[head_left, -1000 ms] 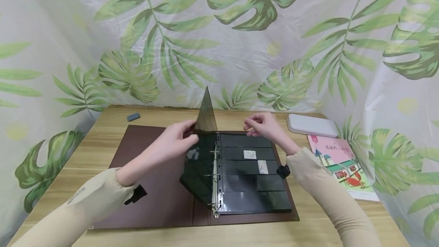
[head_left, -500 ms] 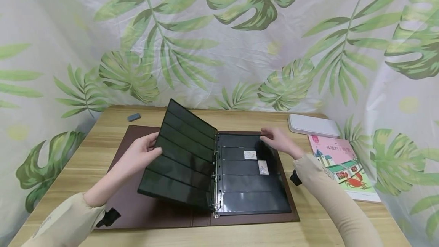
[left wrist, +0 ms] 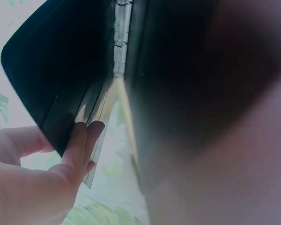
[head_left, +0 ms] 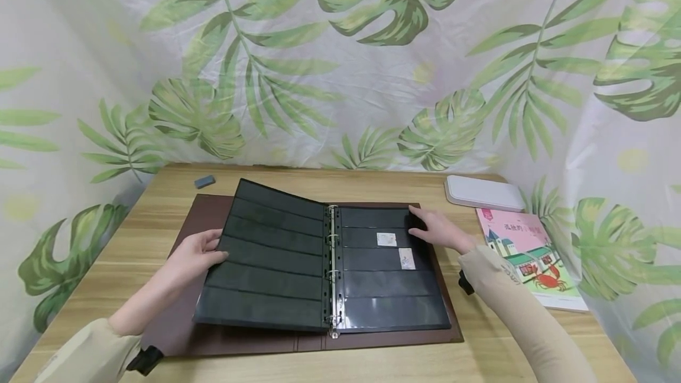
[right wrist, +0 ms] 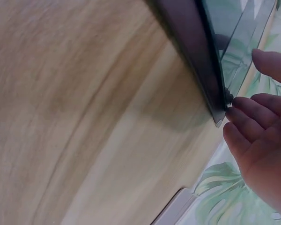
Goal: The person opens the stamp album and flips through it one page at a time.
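Observation:
A stamp album (head_left: 213, 204) with a brown cover lies spread on the table, its metal rings running down the middle. My left hand (head_left: 188, 257) pinches the outer edge of the turned black album pages (head_left: 271, 259), which lean up off the left cover. In the left wrist view the thumb and fingers (left wrist: 75, 145) sit on either side of the pages. On the right, a black pocket page (head_left: 393, 282) lies flat with two small stamps, an upper one (head_left: 386, 239) and a lower one (head_left: 407, 259). My right hand (head_left: 436, 229) touches that page's upper right edge with loosely extended fingers (right wrist: 248, 117).
To the right lies a pink picture book (head_left: 532, 259) with a red crab, below a white flat case (head_left: 484, 192). A small blue-grey eraser-like block (head_left: 204, 182) is at the back left. Leaf-patterned cloth (head_left: 372, 75) hangs behind the wooden table (head_left: 119, 253).
My left hand has swung the black pages over from near upright to the left and lowered them. My right hand has moved right and down to the right page's edge.

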The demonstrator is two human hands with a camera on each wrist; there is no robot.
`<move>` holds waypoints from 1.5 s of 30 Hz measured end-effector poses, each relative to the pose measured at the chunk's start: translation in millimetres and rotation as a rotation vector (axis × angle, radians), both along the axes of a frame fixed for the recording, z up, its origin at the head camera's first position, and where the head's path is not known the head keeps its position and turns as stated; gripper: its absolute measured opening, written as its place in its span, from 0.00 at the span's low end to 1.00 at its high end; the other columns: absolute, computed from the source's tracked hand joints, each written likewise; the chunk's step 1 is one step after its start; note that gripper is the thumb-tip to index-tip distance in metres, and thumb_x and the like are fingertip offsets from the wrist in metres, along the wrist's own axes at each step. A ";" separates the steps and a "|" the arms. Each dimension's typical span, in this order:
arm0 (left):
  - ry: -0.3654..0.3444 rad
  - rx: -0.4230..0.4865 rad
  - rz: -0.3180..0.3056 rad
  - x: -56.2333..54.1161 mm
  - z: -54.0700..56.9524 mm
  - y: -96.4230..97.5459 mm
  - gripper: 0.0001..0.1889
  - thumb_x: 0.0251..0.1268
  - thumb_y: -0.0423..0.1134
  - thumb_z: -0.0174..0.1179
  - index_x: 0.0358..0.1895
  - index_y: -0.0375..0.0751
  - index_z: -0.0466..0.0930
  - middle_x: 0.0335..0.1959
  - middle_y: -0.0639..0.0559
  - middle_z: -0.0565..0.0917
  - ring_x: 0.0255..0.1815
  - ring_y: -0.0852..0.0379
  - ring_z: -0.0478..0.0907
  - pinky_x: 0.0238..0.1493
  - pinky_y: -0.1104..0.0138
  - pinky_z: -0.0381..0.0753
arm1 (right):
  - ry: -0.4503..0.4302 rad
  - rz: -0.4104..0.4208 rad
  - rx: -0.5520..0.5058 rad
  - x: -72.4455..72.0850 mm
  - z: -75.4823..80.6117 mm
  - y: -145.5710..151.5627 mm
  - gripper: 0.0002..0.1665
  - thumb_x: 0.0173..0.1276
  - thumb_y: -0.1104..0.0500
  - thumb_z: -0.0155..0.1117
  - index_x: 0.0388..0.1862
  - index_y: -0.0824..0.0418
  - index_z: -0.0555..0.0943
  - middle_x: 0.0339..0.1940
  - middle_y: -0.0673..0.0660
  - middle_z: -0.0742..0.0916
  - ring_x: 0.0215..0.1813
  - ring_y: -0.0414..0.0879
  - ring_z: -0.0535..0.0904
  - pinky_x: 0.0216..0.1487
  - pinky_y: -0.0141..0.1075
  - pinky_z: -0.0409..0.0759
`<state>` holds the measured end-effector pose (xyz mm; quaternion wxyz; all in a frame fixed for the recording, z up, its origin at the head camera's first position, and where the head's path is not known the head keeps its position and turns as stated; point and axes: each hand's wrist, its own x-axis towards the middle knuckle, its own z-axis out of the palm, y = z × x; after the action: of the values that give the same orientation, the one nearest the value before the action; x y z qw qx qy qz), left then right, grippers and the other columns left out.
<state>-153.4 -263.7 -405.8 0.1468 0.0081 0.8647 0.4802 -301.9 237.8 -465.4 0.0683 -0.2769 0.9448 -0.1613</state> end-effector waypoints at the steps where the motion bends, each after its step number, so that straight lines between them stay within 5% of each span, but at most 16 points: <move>1: -0.006 -0.024 0.004 -0.4 -2.4 -2.7 0.35 0.74 0.35 0.52 0.74 0.18 0.48 0.71 0.21 0.64 0.72 0.29 0.65 0.64 0.49 0.76 | -0.003 0.005 0.014 0.1 -0.6 0.4 0.38 0.72 0.56 0.62 0.73 0.74 0.63 0.69 0.74 0.75 0.67 0.66 0.75 0.66 0.56 0.74; 4: -0.018 -0.075 0.021 -1.5 -11.8 -11.4 0.34 0.72 0.35 0.55 0.72 0.15 0.53 0.69 0.18 0.63 0.73 0.25 0.60 0.66 0.43 0.72 | -0.006 0.023 0.035 -0.3 -2.3 1.7 0.39 0.71 0.56 0.63 0.73 0.74 0.63 0.68 0.74 0.75 0.66 0.66 0.77 0.64 0.55 0.76; 8: -0.019 -0.109 0.033 -3.6 -27.5 -22.1 0.32 0.69 0.35 0.59 0.68 0.15 0.60 0.62 0.20 0.73 0.65 0.30 0.72 0.52 0.62 0.83 | -0.012 0.027 0.019 0.2 -3.1 2.3 0.39 0.71 0.57 0.63 0.74 0.74 0.63 0.69 0.74 0.75 0.66 0.66 0.76 0.64 0.56 0.75; 11: 0.003 -0.125 0.036 -5.6 -37.4 -26.6 0.32 0.67 0.34 0.62 0.66 0.15 0.63 0.54 0.25 0.81 0.58 0.38 0.79 0.42 0.74 0.80 | -0.009 0.037 0.014 2.0 -2.1 1.9 0.37 0.71 0.58 0.63 0.73 0.74 0.64 0.70 0.74 0.74 0.68 0.66 0.74 0.66 0.56 0.74; 16: 0.069 -0.184 0.035 -6.2 -44.1 -26.8 0.34 0.62 0.33 0.65 0.64 0.13 0.63 0.44 0.34 0.88 0.49 0.50 0.84 0.38 0.80 0.74 | 0.012 0.067 0.025 4.1 -1.6 1.5 0.32 0.72 0.60 0.61 0.70 0.75 0.69 0.71 0.75 0.72 0.71 0.68 0.70 0.68 0.58 0.71; 21: 0.098 -0.240 0.031 -3.7 -43.0 -23.9 0.36 0.62 0.35 0.66 0.66 0.13 0.61 0.43 0.36 0.89 0.41 0.56 0.87 0.42 0.71 0.80 | 0.025 0.067 0.035 4.1 -2.9 1.5 0.31 0.72 0.59 0.61 0.68 0.75 0.70 0.71 0.75 0.72 0.72 0.68 0.69 0.69 0.58 0.71; 26: 0.145 -0.294 0.032 -0.8 -41.8 -20.8 0.37 0.64 0.35 0.64 0.67 0.11 0.58 0.45 0.33 0.88 0.42 0.45 0.88 0.47 0.53 0.84 | 0.015 0.063 0.038 3.3 -4.4 1.4 0.32 0.72 0.59 0.61 0.69 0.75 0.69 0.72 0.75 0.71 0.72 0.68 0.68 0.69 0.58 0.70; 30: 0.364 -0.417 -0.005 1.6 -46.5 -16.0 0.33 0.64 0.35 0.64 0.65 0.15 0.65 0.47 0.29 0.86 0.46 0.37 0.86 0.45 0.48 0.83 | 0.011 0.057 0.038 4.0 -4.7 2.0 0.34 0.73 0.57 0.61 0.70 0.76 0.67 0.72 0.76 0.70 0.73 0.69 0.67 0.70 0.59 0.68; 33: 0.590 -0.528 -0.121 1.6 -53.9 -13.5 0.30 0.61 0.35 0.67 0.63 0.20 0.71 0.53 0.28 0.83 0.53 0.34 0.82 0.50 0.45 0.81 | 0.013 0.042 0.053 3.9 -5.9 2.1 0.38 0.73 0.53 0.62 0.72 0.76 0.65 0.74 0.76 0.68 0.74 0.69 0.65 0.71 0.58 0.68; 35: 0.666 -0.578 -0.220 0.7 -60.4 -13.9 0.33 0.60 0.40 0.70 0.65 0.24 0.72 0.61 0.27 0.78 0.61 0.30 0.75 0.57 0.42 0.77 | 0.009 0.024 0.066 3.5 -7.1 2.0 0.41 0.73 0.50 0.62 0.73 0.75 0.62 0.75 0.74 0.65 0.75 0.68 0.63 0.72 0.58 0.67; 39: 0.573 -0.671 -0.326 2.4 -67.8 -14.7 0.43 0.61 0.59 0.65 0.72 0.33 0.66 0.73 0.33 0.68 0.74 0.29 0.61 0.65 0.34 0.63 | -0.019 -0.032 0.069 2.7 -9.2 1.0 0.47 0.72 0.44 0.62 0.76 0.72 0.58 0.78 0.73 0.60 0.78 0.68 0.59 0.73 0.58 0.65; 45: 0.478 -0.766 -0.333 6.2 -70.5 -14.3 0.48 0.59 0.70 0.58 0.75 0.41 0.62 0.78 0.42 0.62 0.78 0.35 0.57 0.67 0.30 0.57 | -0.031 -0.061 0.106 3.0 -11.6 0.4 0.50 0.72 0.41 0.60 0.76 0.75 0.56 0.79 0.74 0.58 0.79 0.68 0.55 0.76 0.58 0.61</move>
<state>-147.1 -278.1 -476.4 0.0113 0.2019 0.9759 0.0818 -299.0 238.2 -477.1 0.0925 -0.2414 0.9588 -0.1175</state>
